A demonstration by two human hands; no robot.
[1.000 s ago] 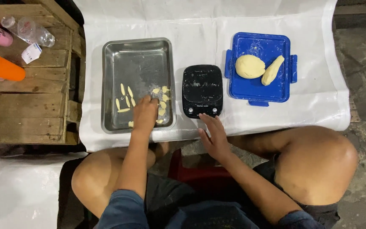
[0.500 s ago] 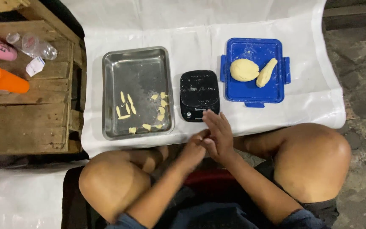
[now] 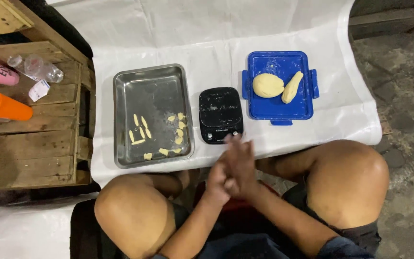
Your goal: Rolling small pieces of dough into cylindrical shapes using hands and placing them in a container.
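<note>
I see my left hand (image 3: 219, 177) and right hand (image 3: 240, 160) pressed palm to palm just below the black scale (image 3: 220, 115); I can't tell if dough sits between them. Pieces (image 3: 161, 132) lie in the steel tray (image 3: 120, 120). Rolling over my lap risks dropping any bit.

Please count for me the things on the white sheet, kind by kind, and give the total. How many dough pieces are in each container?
Metal tray: 1
Small dough pieces in the tray: about 12, some overlap
Black kitchen scale: 1
Blue lid: 1
Large dough lumps on the lid: 2
Total: about 17
</note>
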